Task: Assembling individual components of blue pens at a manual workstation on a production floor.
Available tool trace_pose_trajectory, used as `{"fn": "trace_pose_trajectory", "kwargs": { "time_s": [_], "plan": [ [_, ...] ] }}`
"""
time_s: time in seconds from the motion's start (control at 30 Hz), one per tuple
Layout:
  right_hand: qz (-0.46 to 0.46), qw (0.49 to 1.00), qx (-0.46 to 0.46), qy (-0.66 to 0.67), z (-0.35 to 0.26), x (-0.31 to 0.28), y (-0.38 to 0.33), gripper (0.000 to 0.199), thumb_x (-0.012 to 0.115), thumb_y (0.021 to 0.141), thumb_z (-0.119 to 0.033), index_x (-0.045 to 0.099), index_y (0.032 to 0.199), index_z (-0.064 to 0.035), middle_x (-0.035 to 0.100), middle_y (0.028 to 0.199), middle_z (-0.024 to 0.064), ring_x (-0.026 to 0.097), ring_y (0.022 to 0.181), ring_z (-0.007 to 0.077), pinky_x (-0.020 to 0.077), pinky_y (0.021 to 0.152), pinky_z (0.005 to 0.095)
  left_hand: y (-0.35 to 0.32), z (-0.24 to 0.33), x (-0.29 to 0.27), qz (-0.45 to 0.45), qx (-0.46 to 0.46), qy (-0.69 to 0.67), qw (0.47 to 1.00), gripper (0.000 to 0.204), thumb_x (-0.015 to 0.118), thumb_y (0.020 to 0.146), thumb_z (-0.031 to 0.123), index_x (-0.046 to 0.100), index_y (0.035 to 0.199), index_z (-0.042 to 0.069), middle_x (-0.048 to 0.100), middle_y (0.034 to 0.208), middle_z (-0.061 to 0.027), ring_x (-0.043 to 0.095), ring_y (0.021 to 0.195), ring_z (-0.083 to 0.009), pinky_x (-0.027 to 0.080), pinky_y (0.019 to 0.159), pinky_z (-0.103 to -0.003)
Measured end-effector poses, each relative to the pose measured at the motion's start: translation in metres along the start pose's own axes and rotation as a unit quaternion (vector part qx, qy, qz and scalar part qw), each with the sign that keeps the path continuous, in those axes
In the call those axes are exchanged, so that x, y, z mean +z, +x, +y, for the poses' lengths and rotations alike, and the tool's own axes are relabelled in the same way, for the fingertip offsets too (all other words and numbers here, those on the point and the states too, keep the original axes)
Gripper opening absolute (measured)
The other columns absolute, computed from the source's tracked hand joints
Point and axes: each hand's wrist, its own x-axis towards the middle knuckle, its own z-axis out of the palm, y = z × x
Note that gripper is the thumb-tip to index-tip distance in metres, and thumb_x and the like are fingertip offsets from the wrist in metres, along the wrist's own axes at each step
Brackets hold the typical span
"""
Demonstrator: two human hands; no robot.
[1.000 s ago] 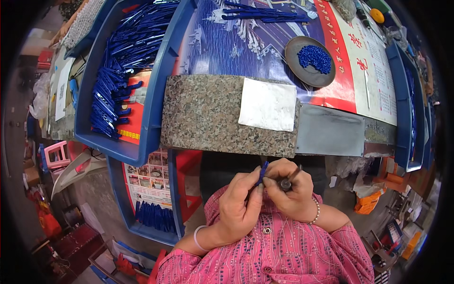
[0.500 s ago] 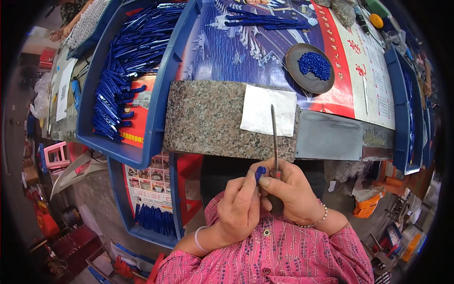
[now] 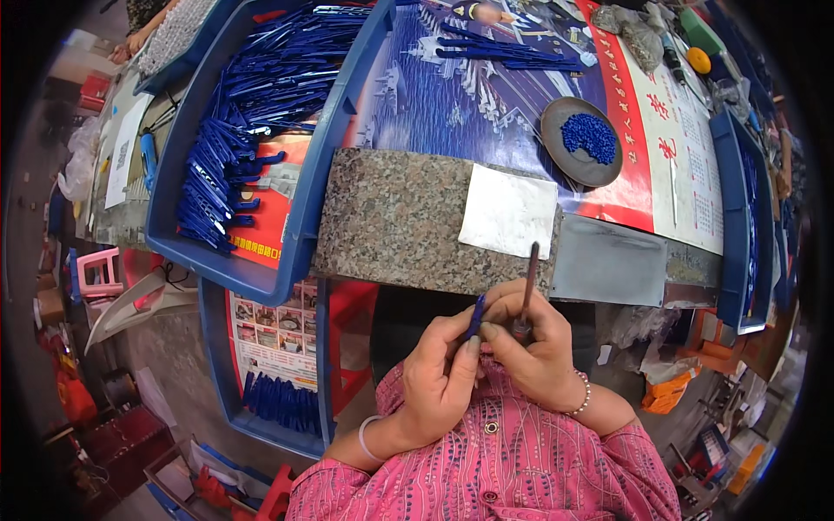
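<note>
- Small pink plastic stool [image 3: 97,272]: stands on the floor at far left, well apart from the work.
- Large blue plastic tray [image 3: 300,230]: rests on the surface at upper left and holds a dense heap of dark blue pen barrels [image 3: 228,169], most lying slantwise.
- Lower blue tray [image 3: 217,365]: sits beneath the first, with more blue parts in its near end.
- Speckled grey-brown granite slab [image 3: 395,221]: lies at the near edge of the surface, directly beyond the hands; a pale square metal sheet [image 3: 508,213] lies on its right part.
- Left hand [image 3: 439,378]: closed, pinching a short blue plastic pen part [image 3: 474,317] between thumb and forefinger. The part sits between the 2 hands, just below the slab's edge, its long axis steep and leaning slightly right, upper end toward the slab.
- Thin brown metal rod tool [image 3: 529,278]: long axis near vertical, free tip pointing away from the person and overlapping the slab's edge; 1.0 s ago it lay low and short between the fingers, and 0.5 s ago it already stood upright. Judged reading: the tool has been raised and set, and the blue part is now being brought to its lower end.
- Right hand [image 3: 539,356]: closed around the rod's lower end, touching the left hand.
- Round dark metal dish [image 3: 556,165]: farther right on the printed sheet, holding small blue pieces [image 3: 589,137].
</note>
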Motion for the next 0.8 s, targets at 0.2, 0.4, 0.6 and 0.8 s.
{"fn": "trace_pose_trajectory", "kwargs": {
  "time_s": [0.2, 0.4, 0.6, 0.8],
  "plan": [
    [0.028, 0.98, 0.147, 0.133, -0.002, -0.007, -0.004, 0.011, 0.058, 0.083, -0.003, 0.054, 0.092, 0.0011, 0.058, 0.084, 0.0059, 0.053, 0.071, 0.0095, 0.0427, 0.063, 0.0234, 0.0, -0.001, -0.002, -0.011, 0.0, -0.02, 1.0, 0.029, 0.046, 0.091, -0.001, 0.042, 0.12, -0.003, 0.052, 0.094, -0.0092, 0.053, 0.063, -0.0087, 0.045, 0.053, -0.02],
    [-0.011, 0.992, 0.107, 0.064, 0.001, -0.011, -0.006, 0.008, 0.055, 0.084, 0.0, 0.053, 0.092, 0.0011, 0.056, 0.085, 0.0038, 0.048, 0.061, 0.0033, 0.0384, 0.053, 0.0171, 0.001, -0.001, -0.001, -0.011, 0.015, -0.024, 1.0, 0.03, 0.046, 0.09, -0.003, 0.042, 0.12, -0.003, 0.051, 0.097, -0.0096, 0.053, 0.064, -0.0081, 0.045, 0.054, -0.02],
    [-0.036, 0.992, 0.121, 0.019, -0.006, -0.015, -0.003, 0.012, 0.063, 0.08, -0.003, 0.056, 0.09, -0.0002, 0.056, 0.076, -0.0011, 0.047, 0.066, 0.0027, 0.0382, 0.057, 0.0177, 0.001, -0.008, -0.001, -0.016, 0.073, 0.043, 0.996, 0.033, 0.046, 0.088, -0.008, 0.044, 0.121, -0.004, 0.048, 0.103, -0.0102, 0.052, 0.066, -0.0071, 0.043, 0.054, -0.019],
    [-0.032, 0.978, 0.186, 0.092, -0.006, -0.016, -0.002, 0.013, 0.063, 0.08, -0.004, 0.056, 0.09, 0.0002, 0.057, 0.074, 0.0009, 0.05, 0.059, 0.0039, 0.0398, 0.051, 0.0176, 0.002, -0.007, 0.001, -0.011, 0.09, 0.074, 0.993, 0.032, 0.046, 0.088, -0.009, 0.046, 0.12, -0.004, 0.048, 0.102, -0.0098, 0.052, 0.065, -0.0066, 0.043, 0.054, -0.019]
  ]
}}
